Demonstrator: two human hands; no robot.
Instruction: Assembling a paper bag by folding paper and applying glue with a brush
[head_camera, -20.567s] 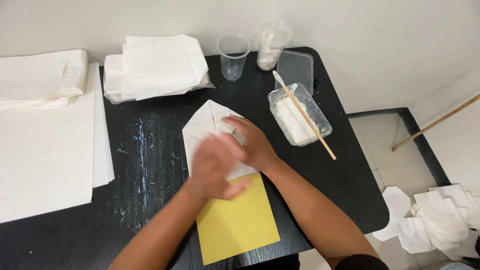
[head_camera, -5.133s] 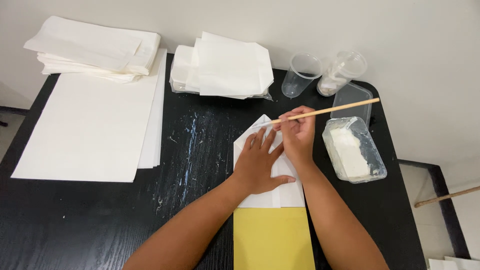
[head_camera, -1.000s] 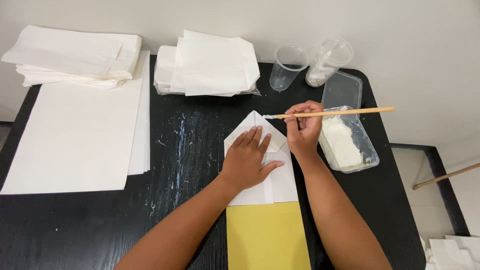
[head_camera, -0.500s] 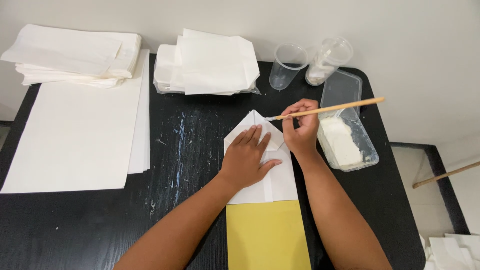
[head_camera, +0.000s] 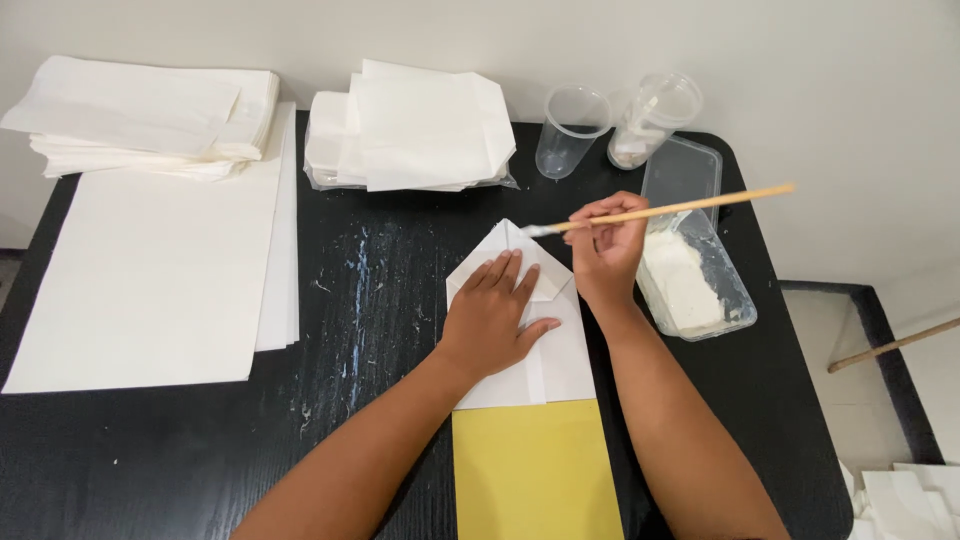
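1. The left hand (head_camera: 497, 318) lies flat, fingers spread, on a white folded paper (head_camera: 525, 330) near the middle of the black surface (head_camera: 380, 300), pinning it down.
2. The right hand (head_camera: 607, 250) has its grip pinched on a thin wooden brush (head_camera: 660, 211), whose white-tipped end sits at the paper's pointed top flap, at 12 o'clock from the left hand.
3. The paper looks already folded to a point, and its lower end overlaps a yellow sheet (head_camera: 530, 470) at 6 o'clock; the pasting of the flap appears under way (whether paste is on it yet cannot be told).
4. At 3 o'clock from the paper stands a clear tub of white paste (head_camera: 690, 285), just beside the right hand.
5. At 12 o'clock a stack of folded white pieces (head_camera: 410, 130) sits in view (it looks like finished work); flat white sheets (head_camera: 150, 270) wait at 9 o'clock, so much seems left.
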